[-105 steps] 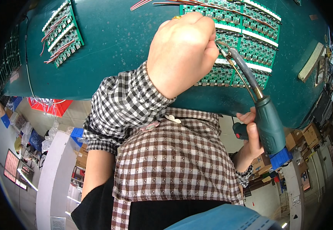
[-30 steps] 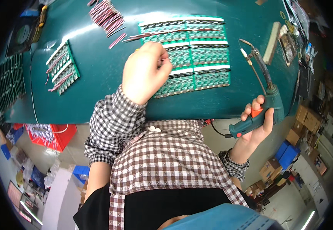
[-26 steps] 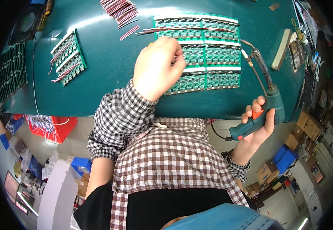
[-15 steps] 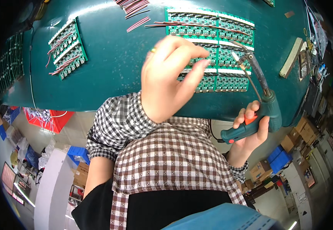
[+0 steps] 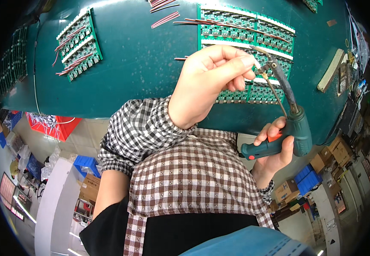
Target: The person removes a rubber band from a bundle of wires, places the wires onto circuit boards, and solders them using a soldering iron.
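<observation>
My right hand point(image 5: 274, 149) is wrapped round the handle of a green soldering gun point(image 5: 302, 132) with a red trigger. The gun's curved metal neck and thin feed tube reach up and left to its tip, over a panel of green circuit boards point(image 5: 274, 30). My left hand point(image 5: 219, 79) is above the panel's left part, thumb and forefinger pinched right beside the tip. Whatever they hold is too small or hidden to tell. Red and black wires point(image 5: 214, 22) lie across the panel's upper row. Another wire end point(image 5: 180, 58) shows left of my left hand; its other end is hidden.
A smaller board panel with wires point(image 5: 80, 45) lies to the left on the green table point(image 5: 138, 81). Loose wires point(image 5: 165, 19) lie at the far middle. A pale bar point(image 5: 331, 70) and small tools are at the right. A red bin point(image 5: 59, 128) stands below the table's left edge.
My left hand has moved right and its fingers have closed to a pinch beside the soldering gun's tip. The gun stays nearly in place, while the view has shifted slightly.
</observation>
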Available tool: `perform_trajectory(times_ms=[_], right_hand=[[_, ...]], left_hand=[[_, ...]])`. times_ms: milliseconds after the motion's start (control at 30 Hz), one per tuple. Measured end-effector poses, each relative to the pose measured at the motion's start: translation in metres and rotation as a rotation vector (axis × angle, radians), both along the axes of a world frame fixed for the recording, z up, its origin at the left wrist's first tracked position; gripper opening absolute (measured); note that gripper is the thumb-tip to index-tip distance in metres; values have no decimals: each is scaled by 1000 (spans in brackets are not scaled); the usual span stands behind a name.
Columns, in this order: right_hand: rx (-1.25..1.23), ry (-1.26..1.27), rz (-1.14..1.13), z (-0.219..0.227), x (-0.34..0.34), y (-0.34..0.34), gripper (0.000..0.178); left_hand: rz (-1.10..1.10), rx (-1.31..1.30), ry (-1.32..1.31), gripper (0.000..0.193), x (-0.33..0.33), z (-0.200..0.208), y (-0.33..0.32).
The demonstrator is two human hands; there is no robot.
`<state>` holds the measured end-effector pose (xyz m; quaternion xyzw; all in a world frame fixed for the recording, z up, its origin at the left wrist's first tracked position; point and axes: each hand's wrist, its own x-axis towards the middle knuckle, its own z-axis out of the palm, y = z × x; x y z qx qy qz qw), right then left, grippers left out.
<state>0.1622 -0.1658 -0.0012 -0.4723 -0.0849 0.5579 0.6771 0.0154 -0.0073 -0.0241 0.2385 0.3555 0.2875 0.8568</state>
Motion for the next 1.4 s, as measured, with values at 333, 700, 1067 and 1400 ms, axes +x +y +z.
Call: perform_trajectory(times_ms=[333, 700, 1067, 1400], right_hand=[[-71, -201, -2, 12, 18, -6, 42], [-255, -499, -3, 17, 6, -4, 45], [-236, -596, 131, 14, 4, -7, 43], [-302, -530, 124, 18, -1, -4, 40]], left_hand=[[-95, 1391, 822, 20, -33, 2, 25], [-228, 1459, 1075, 11, -13, -16, 15], [-149, 1389, 1055, 9, -4, -24, 12], [-99, 1338, 1077, 11, -2, -29, 9]])
